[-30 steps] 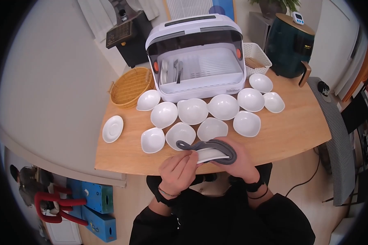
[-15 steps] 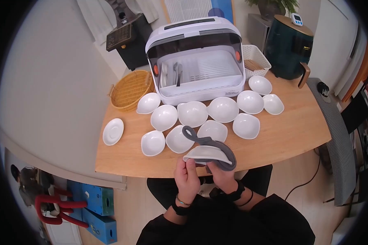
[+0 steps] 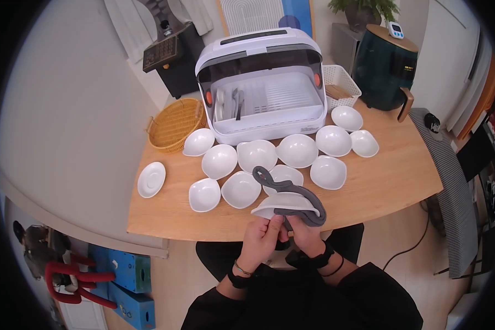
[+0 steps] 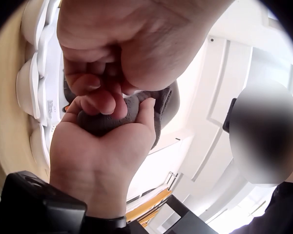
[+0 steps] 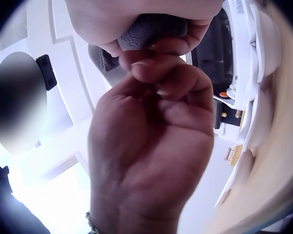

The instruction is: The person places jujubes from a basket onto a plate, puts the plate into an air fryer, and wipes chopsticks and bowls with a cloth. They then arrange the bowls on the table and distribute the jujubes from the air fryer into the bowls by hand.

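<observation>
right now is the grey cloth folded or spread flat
Folded, not spread: the grey cloth bends round the edge of the white dish, and its far end curls into a loop.

a pale wooden table [image 3: 393, 181] with a curved near edge carries everything. at its back middle stands a white case [image 3: 267, 120], its front open. a round wicker basket [image 3: 176, 126] sits left of it; on the right come a white basket [image 3: 344, 100] and then a dark green fryer [image 3: 385, 71]. before the case spread 11 white bowls [image 3: 297, 150] – 7 in a far arc, 4 in a nearer row, 1 of these partly hidden. a small white plate [image 3: 151, 180] lies alone – near the left edge.
</observation>
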Available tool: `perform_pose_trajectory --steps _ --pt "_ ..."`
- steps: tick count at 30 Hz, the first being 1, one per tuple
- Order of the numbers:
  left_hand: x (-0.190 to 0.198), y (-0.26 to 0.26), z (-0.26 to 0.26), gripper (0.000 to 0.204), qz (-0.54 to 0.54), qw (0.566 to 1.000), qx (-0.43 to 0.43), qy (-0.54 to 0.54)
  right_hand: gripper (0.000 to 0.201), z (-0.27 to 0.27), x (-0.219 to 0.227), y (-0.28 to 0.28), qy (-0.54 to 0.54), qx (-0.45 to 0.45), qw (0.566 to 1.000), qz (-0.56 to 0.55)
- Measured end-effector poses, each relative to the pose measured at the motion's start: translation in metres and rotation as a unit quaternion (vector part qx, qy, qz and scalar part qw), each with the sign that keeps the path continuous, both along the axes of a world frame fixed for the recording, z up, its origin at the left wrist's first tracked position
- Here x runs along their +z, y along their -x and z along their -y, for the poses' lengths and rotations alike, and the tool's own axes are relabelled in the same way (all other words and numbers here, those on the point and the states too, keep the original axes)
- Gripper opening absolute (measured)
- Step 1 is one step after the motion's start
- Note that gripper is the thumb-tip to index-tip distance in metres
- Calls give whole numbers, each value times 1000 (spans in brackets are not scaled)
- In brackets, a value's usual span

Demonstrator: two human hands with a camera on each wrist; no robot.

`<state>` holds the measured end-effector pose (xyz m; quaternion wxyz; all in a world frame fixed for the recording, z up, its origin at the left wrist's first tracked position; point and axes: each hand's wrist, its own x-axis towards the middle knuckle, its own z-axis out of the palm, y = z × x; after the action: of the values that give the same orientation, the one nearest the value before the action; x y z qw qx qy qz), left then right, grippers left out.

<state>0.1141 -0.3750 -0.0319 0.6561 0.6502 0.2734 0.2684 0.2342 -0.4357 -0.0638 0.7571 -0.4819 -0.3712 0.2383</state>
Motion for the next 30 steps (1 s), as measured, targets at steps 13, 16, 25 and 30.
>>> perform_pose_trajectory --steps 13,16,25,30 --pt "2 3 -9 30 -63 995 -23 -76 39 -1 -2 -7 6 113 986 -121" --pt "12 16 -19 30 -140 962 -34 -233 42 12 11 -22 87 136 977 -140" --pt "0 12 -27 30 -101 970 -106 -192 51 3 -8 -5 12 44 996 -79" --pt "4 8 -13 25 -64 986 -74 -135 49 12 12 -14 46 144 971 -186"
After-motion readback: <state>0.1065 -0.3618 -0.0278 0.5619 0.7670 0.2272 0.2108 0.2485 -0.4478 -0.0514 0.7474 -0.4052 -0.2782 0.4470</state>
